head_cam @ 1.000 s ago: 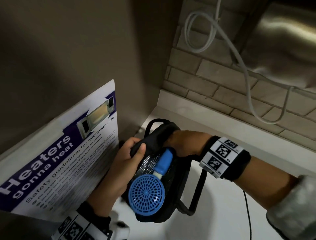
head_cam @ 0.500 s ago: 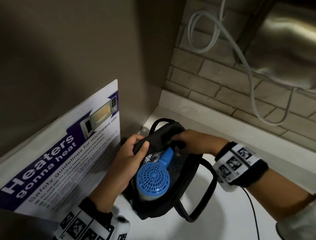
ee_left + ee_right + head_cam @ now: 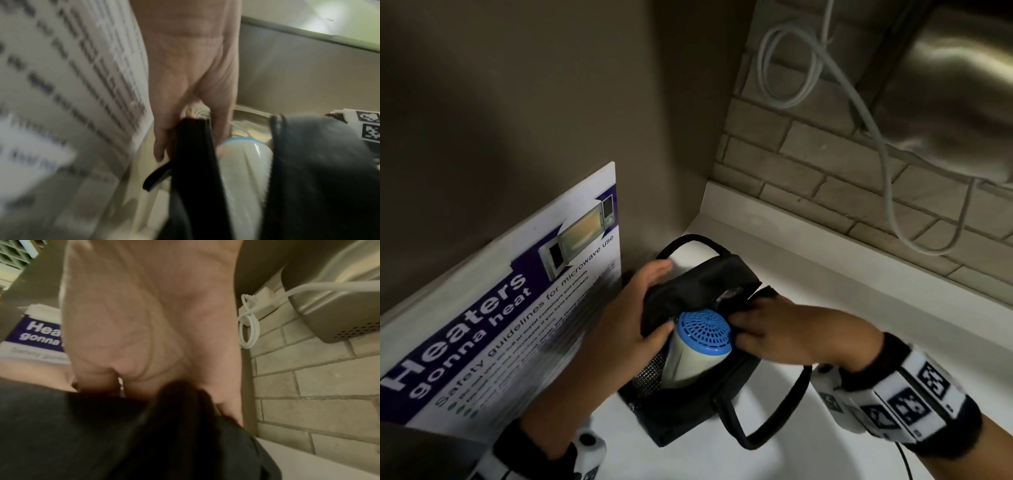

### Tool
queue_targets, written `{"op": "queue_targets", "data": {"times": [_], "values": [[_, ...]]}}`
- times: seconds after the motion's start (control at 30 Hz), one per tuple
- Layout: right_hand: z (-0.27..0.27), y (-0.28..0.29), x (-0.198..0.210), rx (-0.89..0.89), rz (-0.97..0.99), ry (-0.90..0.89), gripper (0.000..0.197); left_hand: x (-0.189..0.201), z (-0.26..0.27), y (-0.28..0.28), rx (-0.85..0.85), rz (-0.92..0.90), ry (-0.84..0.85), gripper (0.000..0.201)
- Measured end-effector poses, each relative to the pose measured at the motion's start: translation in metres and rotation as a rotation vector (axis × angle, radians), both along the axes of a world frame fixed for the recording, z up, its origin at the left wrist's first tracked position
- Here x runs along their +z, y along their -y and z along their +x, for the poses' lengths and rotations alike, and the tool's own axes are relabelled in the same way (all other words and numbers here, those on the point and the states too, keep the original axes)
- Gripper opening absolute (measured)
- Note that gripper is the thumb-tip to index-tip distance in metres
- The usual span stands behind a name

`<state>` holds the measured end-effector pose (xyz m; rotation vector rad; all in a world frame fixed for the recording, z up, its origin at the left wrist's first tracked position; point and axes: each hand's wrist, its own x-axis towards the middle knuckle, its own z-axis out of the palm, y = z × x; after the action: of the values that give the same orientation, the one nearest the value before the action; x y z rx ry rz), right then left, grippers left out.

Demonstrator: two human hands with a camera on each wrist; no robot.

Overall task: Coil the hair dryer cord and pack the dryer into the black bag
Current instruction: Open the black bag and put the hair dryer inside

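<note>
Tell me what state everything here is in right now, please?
Black bag: open at the top, standing on the counter.
Hair dryer: mostly inside the bag, blue grille end up.
Left hand: grips the bag's near flap.
Right hand: grips the bag's opposite edge.
Poster: leaning against the wall.
White cable: hanging looped.

The bag (image 3: 698, 291) is black, with a silvery mesh lining (image 3: 650, 375) showing inside. The hair dryer (image 3: 697, 353) has a cream body and a bright blue grille end pierced with rings of small slots. The poster (image 3: 517, 308) is white with a dark purple band and white lettering. The counter (image 3: 808, 274) is white, the brick wall (image 3: 825, 164) pale beige, the cable (image 3: 887, 161) white. Black-and-white square markers cover the wristbands (image 3: 893, 401).
</note>
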<state>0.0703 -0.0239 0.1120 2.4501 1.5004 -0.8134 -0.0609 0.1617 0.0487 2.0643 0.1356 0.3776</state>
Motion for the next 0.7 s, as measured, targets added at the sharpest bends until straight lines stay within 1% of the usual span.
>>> {"op": "queue_targets", "data": {"times": [0.03, 0.07, 0.1, 0.13, 0.23, 0.33, 0.4, 0.43, 0.47, 0.5, 0.6, 0.7], "values": [[-0.003, 0.003, -0.004, 0.013, -0.039, 0.026, 0.032, 0.001, -0.004, 0.001, -0.06, 0.112, -0.032, 0.087], [-0.005, 0.005, -0.008, 0.026, -0.044, 0.047, 0.035, 0.001, -0.007, 0.002, -0.099, 0.244, -0.06, 0.096], [-0.005, 0.008, -0.012, 0.04, -0.019, 0.059, 0.036, 0.0, -0.008, 0.004, -0.11, 0.345, -0.075, 0.1], [-0.005, 0.009, -0.016, 0.044, 0.024, 0.061, 0.037, 0.0, -0.008, 0.005, -0.085, 0.39, -0.076, 0.099], [0.0, 0.012, -0.022, -0.021, 0.235, 0.06, 0.035, 0.0, 0.0, 0.006, 0.053, 0.363, -0.045, 0.081], [0.003, 0.013, -0.024, -0.122, 0.66, 0.096, 0.043, 0.005, 0.01, 0.005, 0.195, 0.281, 0.021, 0.056], [0.002, 0.014, -0.023, -0.223, 0.918, 0.15, 0.041, 0.007, 0.013, 0.005, 0.286, 0.231, 0.067, 0.044], [-0.001, 0.014, -0.024, -0.256, 0.988, 0.184, 0.038, 0.008, 0.014, 0.006, 0.316, 0.21, 0.079, 0.042], [-0.004, 0.012, -0.027, -0.265, 1.009, 0.214, 0.036, 0.008, 0.015, 0.008, 0.336, 0.192, 0.082, 0.04], [-0.006, 0.011, -0.031, -0.257, 0.984, 0.231, 0.036, 0.008, 0.016, 0.01, 0.345, 0.175, 0.078, 0.04], [-0.013, 0.005, -0.043, -0.215, 0.798, 0.23, 0.039, 0.005, 0.018, 0.017, 0.338, 0.138, 0.057, 0.046], [-0.025, 0.001, -0.04, -0.169, 0.712, 0.231, 0.041, -0.001, 0.011, 0.021, 0.332, 0.137, 0.045, 0.051]]}}
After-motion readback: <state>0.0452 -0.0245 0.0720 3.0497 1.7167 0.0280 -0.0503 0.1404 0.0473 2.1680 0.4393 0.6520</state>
